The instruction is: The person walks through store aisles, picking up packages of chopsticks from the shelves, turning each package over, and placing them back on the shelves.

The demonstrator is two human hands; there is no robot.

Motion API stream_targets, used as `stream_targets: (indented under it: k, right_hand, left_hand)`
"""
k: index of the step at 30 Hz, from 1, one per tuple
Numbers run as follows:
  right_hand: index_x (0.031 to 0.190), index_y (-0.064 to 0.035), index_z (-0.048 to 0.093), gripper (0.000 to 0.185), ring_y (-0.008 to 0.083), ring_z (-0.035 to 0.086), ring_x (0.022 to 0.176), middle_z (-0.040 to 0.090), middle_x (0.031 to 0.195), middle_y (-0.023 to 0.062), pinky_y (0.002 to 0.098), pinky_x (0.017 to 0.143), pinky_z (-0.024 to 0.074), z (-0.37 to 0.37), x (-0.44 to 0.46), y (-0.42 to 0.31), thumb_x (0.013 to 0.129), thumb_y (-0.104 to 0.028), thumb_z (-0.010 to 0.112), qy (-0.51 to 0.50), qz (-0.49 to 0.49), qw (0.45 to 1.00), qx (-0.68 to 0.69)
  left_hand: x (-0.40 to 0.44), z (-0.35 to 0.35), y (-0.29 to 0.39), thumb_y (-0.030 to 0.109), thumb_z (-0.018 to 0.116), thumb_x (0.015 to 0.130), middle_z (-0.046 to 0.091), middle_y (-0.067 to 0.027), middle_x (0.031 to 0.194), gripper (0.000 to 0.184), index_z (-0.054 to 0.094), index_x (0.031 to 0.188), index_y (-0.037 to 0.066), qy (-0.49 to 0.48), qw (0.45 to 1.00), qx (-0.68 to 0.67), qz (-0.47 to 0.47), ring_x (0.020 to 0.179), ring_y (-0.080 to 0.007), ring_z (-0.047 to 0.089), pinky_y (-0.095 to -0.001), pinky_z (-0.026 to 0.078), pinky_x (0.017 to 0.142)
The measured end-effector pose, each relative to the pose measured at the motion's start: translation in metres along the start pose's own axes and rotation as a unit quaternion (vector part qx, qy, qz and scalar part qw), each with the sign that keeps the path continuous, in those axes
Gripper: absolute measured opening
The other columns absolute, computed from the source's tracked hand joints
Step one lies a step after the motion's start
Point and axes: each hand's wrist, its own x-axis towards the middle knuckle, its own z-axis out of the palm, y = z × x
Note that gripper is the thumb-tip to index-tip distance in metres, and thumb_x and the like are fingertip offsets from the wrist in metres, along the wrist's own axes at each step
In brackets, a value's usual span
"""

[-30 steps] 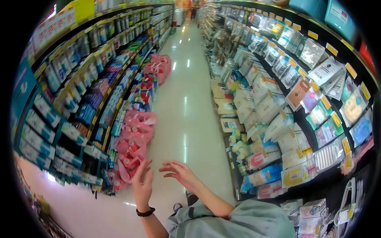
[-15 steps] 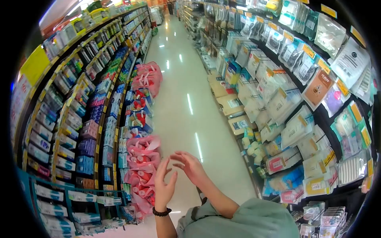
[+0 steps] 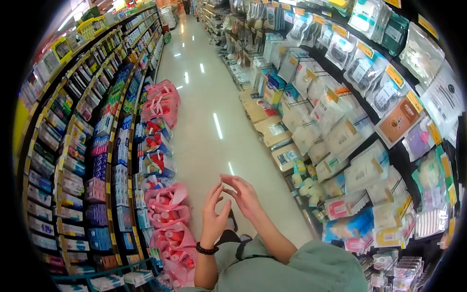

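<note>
In the head view my left hand (image 3: 214, 219) is raised over the aisle floor, its thumb apart from its stretched fingers. A dark beaded bracelet (image 3: 207, 249) circles that wrist. Facing it is my right hand (image 3: 243, 197), fingers extended and slightly curved. The fingertips of both hands meet or nearly meet; I cannot tell if they touch. Nothing shows between the palms. Closest to my left hand, on the left, are pink bags (image 3: 172, 238) holding red-and-white bottles.
Shelves of boxed goods (image 3: 99, 190) line the left side. Hanging packets (image 3: 365, 165) fill the right rack, with wooden boards (image 3: 267, 131) low at its edge. A glossy floor (image 3: 209, 121) runs between them. More pink bags (image 3: 160, 104) stand farther up on the left.
The view has swung slightly, so the shelves and aisle shift left. My feet now show below my hands. Both hands keep nearly the same pose, a little lower and farther right in view.
</note>
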Motion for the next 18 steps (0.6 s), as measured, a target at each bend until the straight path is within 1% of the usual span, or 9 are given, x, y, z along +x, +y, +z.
stream_targets:
  k: [2, 5, 8, 11, 12, 15, 16, 18]
  right_hand:
    - [0.126, 0.0023, 0.059, 0.033, 0.0227, 0.055, 0.125, 0.059, 0.134, 0.0139, 0.0385, 0.103, 0.0473, -0.006, 0.031, 0.000, 0.104, -0.017, 0.043, 0.011, -0.014, 0.999, -0.046]
    - [0.128, 0.0031, 0.056, 0.034, 0.0239, 0.055, 0.125, 0.058, 0.135, 0.0170, 0.0397, 0.102, 0.0464, -0.007, 0.087, -0.003, 0.103, -0.016, 0.043, -0.010, -0.004, 1.000, -0.008]
    - [0.130, 0.0022, 0.055, 0.034, 0.0240, 0.057, 0.123, 0.060, 0.132, 0.0175, 0.0389, 0.102, 0.0472, 0.003, 0.153, -0.003, 0.103, -0.015, 0.044, 0.003, -0.028, 0.999, -0.047]
    - [0.127, 0.0017, 0.059, 0.032, 0.0238, 0.057, 0.123, 0.060, 0.132, 0.0170, 0.0390, 0.102, 0.0473, 0.029, 0.209, -0.029, 0.103, -0.014, 0.043, 0.018, 0.037, 0.998, -0.050]
    - [0.128, 0.0011, 0.059, 0.033, 0.0240, 0.058, 0.122, 0.060, 0.132, 0.0178, 0.0395, 0.102, 0.0474, 0.033, 0.230, -0.033, 0.103, -0.013, 0.043, 0.022, 0.043, 0.997, -0.056]
    - [0.128, 0.0010, 0.059, 0.033, 0.0246, 0.058, 0.122, 0.061, 0.132, 0.0187, 0.0398, 0.102, 0.0476, 0.037, 0.301, -0.030, 0.104, -0.014, 0.043, 0.017, -0.043, 0.988, -0.150]
    - [0.126, 0.0010, 0.060, 0.032, 0.0253, 0.057, 0.124, 0.062, 0.131, 0.0189, 0.0399, 0.103, 0.0470, 0.036, 0.321, -0.033, 0.104, -0.015, 0.044, 0.006, -0.044, 0.988, -0.148]
    - [0.116, 0.0033, 0.066, 0.030, 0.0246, 0.057, 0.124, 0.061, 0.132, 0.0187, 0.0380, 0.101, 0.0483, 0.037, 0.352, -0.043, 0.103, -0.017, 0.047, 0.007, -0.022, 0.995, -0.092]
  left_hand:
    - [0.027, 0.000, -0.014, 0.000, 0.060, 0.093, 0.052, -0.0182, 0.142, 0.052, 0.046, 0.143, -0.002, -0.012, 0.993, -0.095, -0.062, 0.126, -0.0234, 0.056, -0.0353, 0.051, 0.099]
    - [0.076, -0.004, -0.040, 0.000, 0.060, 0.092, 0.057, -0.0176, 0.136, 0.052, 0.046, 0.142, -0.002, 0.001, 0.999, -0.053, -0.010, 0.122, -0.0239, 0.059, -0.0356, 0.052, 0.098]
    - [0.137, -0.020, -0.065, 0.001, 0.061, 0.092, 0.058, -0.0166, 0.135, 0.052, 0.046, 0.142, -0.003, 0.000, 0.999, -0.054, -0.008, 0.120, -0.0236, 0.060, -0.0355, 0.052, 0.097]
    - [0.207, -0.043, -0.069, 0.005, 0.063, 0.092, 0.062, -0.0184, 0.130, 0.049, 0.050, 0.137, -0.005, 0.011, 0.987, -0.147, -0.059, 0.118, -0.0249, 0.061, -0.0362, 0.052, 0.095]
    - [0.228, -0.048, -0.074, 0.006, 0.063, 0.092, 0.062, -0.0183, 0.130, 0.049, 0.050, 0.138, -0.005, 0.027, 0.993, -0.110, -0.040, 0.118, -0.0245, 0.061, -0.0367, 0.052, 0.096]
    - [0.289, -0.071, -0.093, 0.006, 0.063, 0.092, 0.062, -0.0185, 0.130, 0.047, 0.053, 0.136, -0.003, 0.055, 0.997, 0.018, 0.046, 0.118, -0.0256, 0.061, -0.0370, 0.051, 0.097]
    - [0.308, -0.074, -0.108, 0.006, 0.064, 0.091, 0.060, -0.0195, 0.133, 0.044, 0.056, 0.134, 0.001, 0.053, 0.998, -0.034, 0.005, 0.121, -0.0277, 0.059, -0.0365, 0.050, 0.097]
    - [0.342, -0.081, -0.118, 0.007, 0.063, 0.091, 0.061, -0.0191, 0.132, 0.043, 0.058, 0.133, 0.001, 0.055, 0.992, -0.102, -0.057, 0.120, -0.0273, 0.060, -0.0363, 0.050, 0.097]
